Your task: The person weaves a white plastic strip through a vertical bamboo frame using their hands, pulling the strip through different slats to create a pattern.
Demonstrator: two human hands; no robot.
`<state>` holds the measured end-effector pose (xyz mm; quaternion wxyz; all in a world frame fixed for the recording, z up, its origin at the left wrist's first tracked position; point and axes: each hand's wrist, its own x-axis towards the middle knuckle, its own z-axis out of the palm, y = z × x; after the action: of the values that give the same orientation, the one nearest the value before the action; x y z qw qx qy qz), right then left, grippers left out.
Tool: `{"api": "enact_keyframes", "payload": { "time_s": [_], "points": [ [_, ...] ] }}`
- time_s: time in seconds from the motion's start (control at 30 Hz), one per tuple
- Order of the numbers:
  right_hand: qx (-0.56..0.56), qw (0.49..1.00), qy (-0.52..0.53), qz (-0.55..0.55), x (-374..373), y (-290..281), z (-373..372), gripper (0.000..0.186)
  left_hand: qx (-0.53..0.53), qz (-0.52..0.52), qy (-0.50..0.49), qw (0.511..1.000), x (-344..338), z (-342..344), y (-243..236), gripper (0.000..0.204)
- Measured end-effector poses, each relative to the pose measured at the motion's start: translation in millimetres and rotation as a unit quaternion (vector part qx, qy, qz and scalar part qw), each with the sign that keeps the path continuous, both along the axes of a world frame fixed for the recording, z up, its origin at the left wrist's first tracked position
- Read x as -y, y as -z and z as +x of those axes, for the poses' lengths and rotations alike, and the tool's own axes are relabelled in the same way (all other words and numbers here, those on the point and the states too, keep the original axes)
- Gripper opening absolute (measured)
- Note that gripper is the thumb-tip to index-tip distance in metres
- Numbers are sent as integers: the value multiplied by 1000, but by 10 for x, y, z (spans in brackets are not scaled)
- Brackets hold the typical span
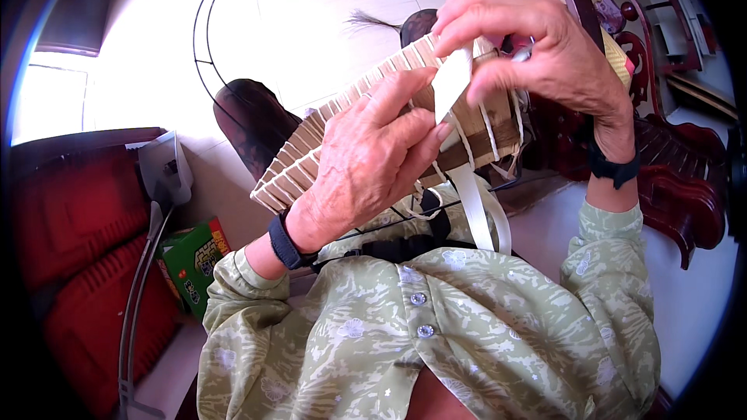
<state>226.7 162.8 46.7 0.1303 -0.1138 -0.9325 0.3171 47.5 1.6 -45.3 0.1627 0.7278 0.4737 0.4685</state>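
Toward one o'clock, the left hand (359, 146) pinches a flat white strip (452, 87) over a brown, cream-corded wooden panel (498, 122); the right hand (554, 45) arches open beside it. Apparently lacing, this likely calls next for steady pulling.

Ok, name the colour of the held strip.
The strip is off-white, clearest in the head view.

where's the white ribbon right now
In the head view, the white ribbon is right of centre, between the left hand and right hand, its lower length hanging toward the green shirt.
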Motion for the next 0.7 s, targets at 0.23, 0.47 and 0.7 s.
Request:
{"api": "enact_keyframes", "payload": {
  "time_s": [0.23,0.47,0.7],
  "points": [
    [-121,988,-90,24,-36,-119,-101,27,-2,-20,-6,1000,-2,8,-6,14],
    [33,990,-113,78,-43,-427,-75,19,3,-12,-17,1000,6,5,7,12],
    [87,990,-108,-39,-360,-179,-567,16,17,-14,-11,1000,-11,31,-13,14]
  ]
}}
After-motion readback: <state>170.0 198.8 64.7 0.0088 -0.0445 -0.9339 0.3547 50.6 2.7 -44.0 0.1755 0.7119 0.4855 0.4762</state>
